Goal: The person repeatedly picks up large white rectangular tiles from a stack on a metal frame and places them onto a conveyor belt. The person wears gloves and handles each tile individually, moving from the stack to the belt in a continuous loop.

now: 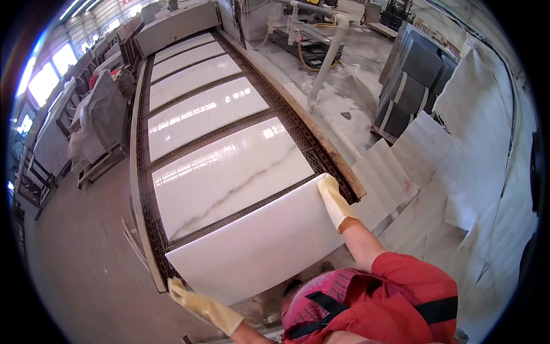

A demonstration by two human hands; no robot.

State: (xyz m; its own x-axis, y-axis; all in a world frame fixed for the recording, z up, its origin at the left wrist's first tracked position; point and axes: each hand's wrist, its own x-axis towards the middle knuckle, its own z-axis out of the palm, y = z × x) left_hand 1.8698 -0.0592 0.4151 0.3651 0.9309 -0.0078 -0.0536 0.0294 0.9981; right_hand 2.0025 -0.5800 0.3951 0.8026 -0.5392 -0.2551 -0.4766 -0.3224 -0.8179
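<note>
A white marble slab point(258, 246) is tilted at the near end of a roller conveyor, its long upper edge against the conveyor's end. My right hand point(330, 195), in a cream rubber glove, is closed around the slab's upper right corner. At the slab's left side is my left hand point(197, 301), gloved alike, with its fingers bent at the edge near the conveyor's corner; part of its grip is hidden. Just beyond lies a polished slab point(229, 172) with a grey-brown vein, flat on the conveyor point(298, 129).
Several more polished slabs point(206, 106) lie in a row toward a grey machine housing point(177, 26). Wrapped slabs point(103, 112) stand on racks at left. At right are dark stacked panels point(409, 80), a pale pipe point(329, 60) and white sheeting point(475, 114).
</note>
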